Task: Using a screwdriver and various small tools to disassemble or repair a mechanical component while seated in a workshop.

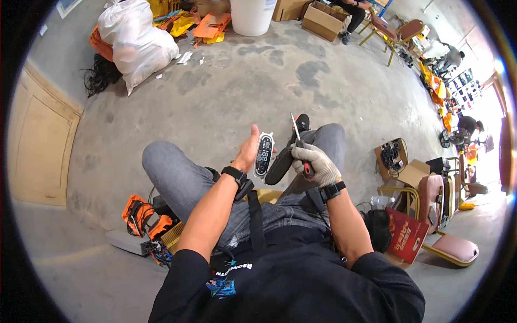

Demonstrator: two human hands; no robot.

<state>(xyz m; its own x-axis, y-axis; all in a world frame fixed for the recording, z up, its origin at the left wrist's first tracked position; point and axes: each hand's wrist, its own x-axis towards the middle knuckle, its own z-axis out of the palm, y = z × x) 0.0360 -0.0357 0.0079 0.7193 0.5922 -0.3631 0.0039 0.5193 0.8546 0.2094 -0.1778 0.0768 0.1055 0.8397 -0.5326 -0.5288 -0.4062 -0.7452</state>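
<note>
My left hand (249, 149), bare with a black watch on the wrist, holds a slim oval display panel (263, 155) with a dark screen and white rim, upright in front of me. My right hand (318, 163) wears a grey knit glove and grips a screwdriver (299, 144) with a red and black handle, its metal shaft pointing up beside the panel. Between the two hands, over my crossed legs in grey jeans, lies a black oval housing part (280, 164). I am seated, one black shoe showing past the panel.
Orange and black parts with wires (144, 218) lie by my left thigh. An open cardboard box of cables (392, 157), a red bag (406, 235) and padded chairs (447, 226) stand to my right. White sacks (137, 40), a white bucket (252, 16), boxes and a seated person are farther off.
</note>
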